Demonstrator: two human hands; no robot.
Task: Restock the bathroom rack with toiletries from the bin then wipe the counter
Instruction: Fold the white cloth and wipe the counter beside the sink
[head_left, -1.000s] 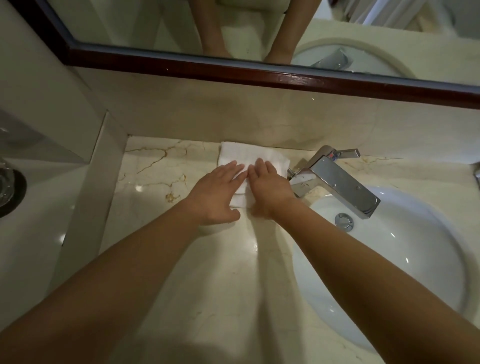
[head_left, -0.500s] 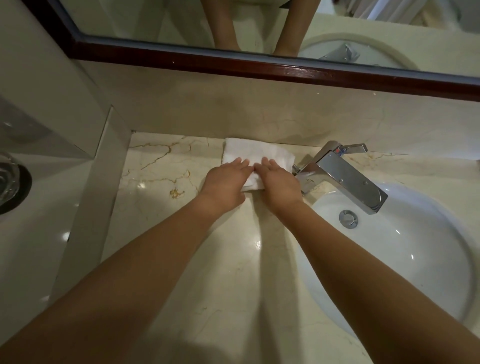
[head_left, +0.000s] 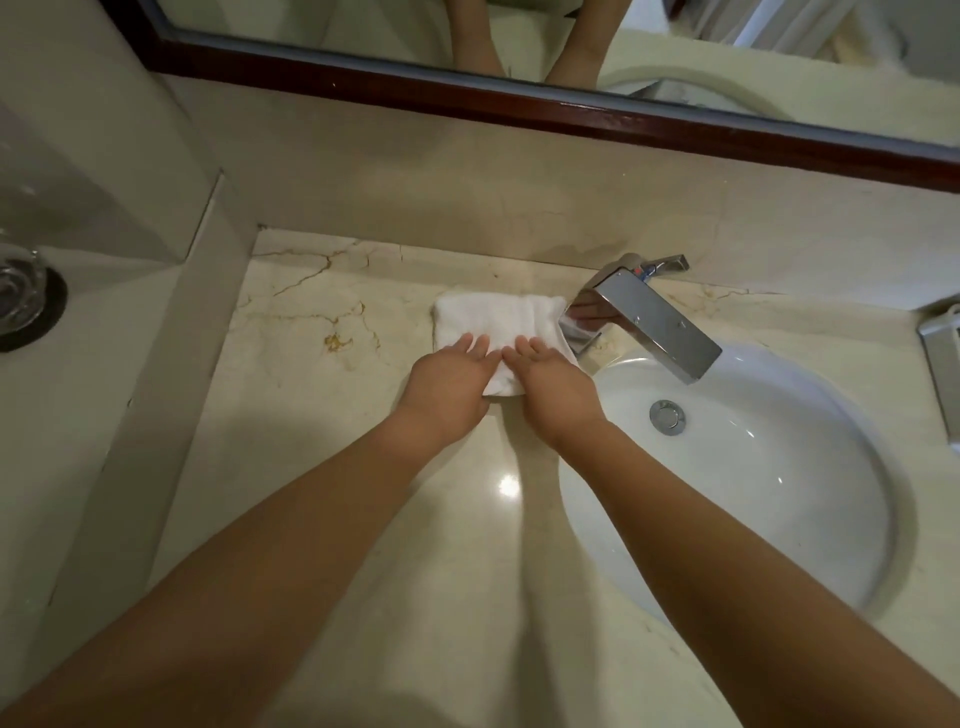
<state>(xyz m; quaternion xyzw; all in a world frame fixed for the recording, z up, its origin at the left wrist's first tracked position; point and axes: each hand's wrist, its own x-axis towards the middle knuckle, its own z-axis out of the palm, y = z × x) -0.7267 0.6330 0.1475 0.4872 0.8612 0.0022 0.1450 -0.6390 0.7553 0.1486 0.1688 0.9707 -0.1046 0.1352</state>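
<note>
A folded white cloth lies on the beige marble counter, just left of the chrome faucet. My left hand presses flat on the cloth's near left part, fingers straight. My right hand presses flat beside it on the near right part, fingers straight too. The two hands nearly touch at the fingertips. The cloth's near edge is hidden under my palms.
The chrome faucet overhangs the white sink basin to the right. A wood-framed mirror runs above the backsplash. A glass on a dark coaster sits on the lower left ledge. A metal holder stands at the right edge.
Both hands slid back toward me along the cloth, uncovering more of its far part; the cloth looks flatter and wider. The camera view shifted slightly downward.
</note>
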